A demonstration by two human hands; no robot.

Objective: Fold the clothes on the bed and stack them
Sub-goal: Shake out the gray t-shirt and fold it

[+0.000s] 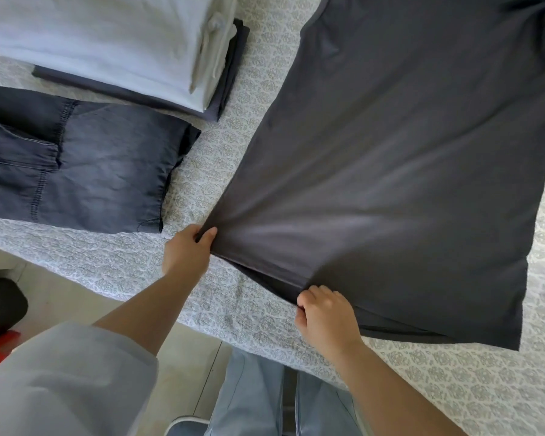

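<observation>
The dark grey T-shirt (390, 158) lies spread flat on the patterned bed (265, 309), its hem at the near edge. The left hand (186, 250) pinches the hem's left corner; the right hand (324, 313) grips the hem further along, fabric pulled taut between.

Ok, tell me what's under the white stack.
A folded dark garment lies under the white stack, its edges showing at the front and right. Below that is the bedspread. Whether anything else is sandwiched between is hidden.
</observation>
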